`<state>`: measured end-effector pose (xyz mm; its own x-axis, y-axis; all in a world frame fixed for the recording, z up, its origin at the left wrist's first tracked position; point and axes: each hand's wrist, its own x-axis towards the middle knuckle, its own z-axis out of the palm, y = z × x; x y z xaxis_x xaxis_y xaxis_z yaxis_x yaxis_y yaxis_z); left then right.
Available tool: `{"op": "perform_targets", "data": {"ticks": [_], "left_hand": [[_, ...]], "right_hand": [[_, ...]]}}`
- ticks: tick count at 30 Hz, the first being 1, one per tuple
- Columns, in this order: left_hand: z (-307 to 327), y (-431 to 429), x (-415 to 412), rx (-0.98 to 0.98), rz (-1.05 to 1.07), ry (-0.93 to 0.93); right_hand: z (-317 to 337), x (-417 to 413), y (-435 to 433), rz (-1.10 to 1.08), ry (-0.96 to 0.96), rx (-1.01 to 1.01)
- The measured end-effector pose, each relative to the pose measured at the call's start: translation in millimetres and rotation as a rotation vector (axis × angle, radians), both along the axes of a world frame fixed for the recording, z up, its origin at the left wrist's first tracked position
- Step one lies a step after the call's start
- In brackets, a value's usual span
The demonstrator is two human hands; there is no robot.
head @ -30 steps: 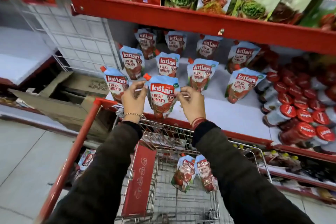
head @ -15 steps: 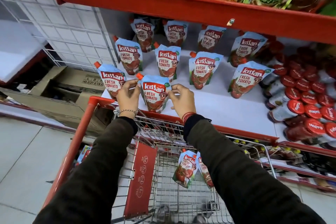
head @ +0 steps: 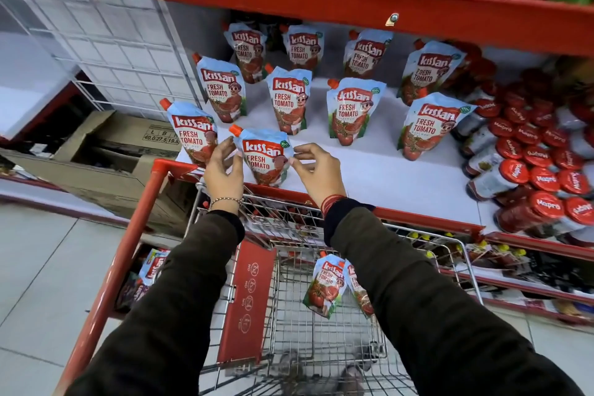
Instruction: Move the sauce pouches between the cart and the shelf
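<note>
While left hand (head: 223,172) and right hand (head: 316,170) pinch one front pouch (head: 266,157) | shelf pouches: ten

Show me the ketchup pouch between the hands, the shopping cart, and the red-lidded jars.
ketchup pouch (head: 265,159): head view, on its front label.
shopping cart (head: 112,280): head view, on its red side rail.
red-lidded jars (head: 514,170): head view, on one jar's lid.

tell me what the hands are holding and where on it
Kissan ketchup pouch at the shelf front: left hand touches its upper left edge, right hand its upper right edge.
</note>
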<state>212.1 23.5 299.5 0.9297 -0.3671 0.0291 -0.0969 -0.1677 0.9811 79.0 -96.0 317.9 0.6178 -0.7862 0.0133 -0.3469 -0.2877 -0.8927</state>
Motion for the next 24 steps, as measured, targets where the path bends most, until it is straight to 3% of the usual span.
{"op": "perform_targets", "data": {"ticks": [5,9,22,24], "left_hand": [[-19,13,-36,-0.079,0.076,0.070],[-57,21,-79,-0.013,-0.046,0.043],[-236,27,-144,0.617,-0.509,0.073],[-263,18,-143,0.667,-0.541,0.124]], "right_hand": [[-22,-34,9,-0.045,-0.010,0.078],[-60,-72,22,-0.069,0.052,0.120],[-256,-176,41,-0.245,0.585,0.497],[-284,-181,38,-0.208,0.686,0.477]]}}
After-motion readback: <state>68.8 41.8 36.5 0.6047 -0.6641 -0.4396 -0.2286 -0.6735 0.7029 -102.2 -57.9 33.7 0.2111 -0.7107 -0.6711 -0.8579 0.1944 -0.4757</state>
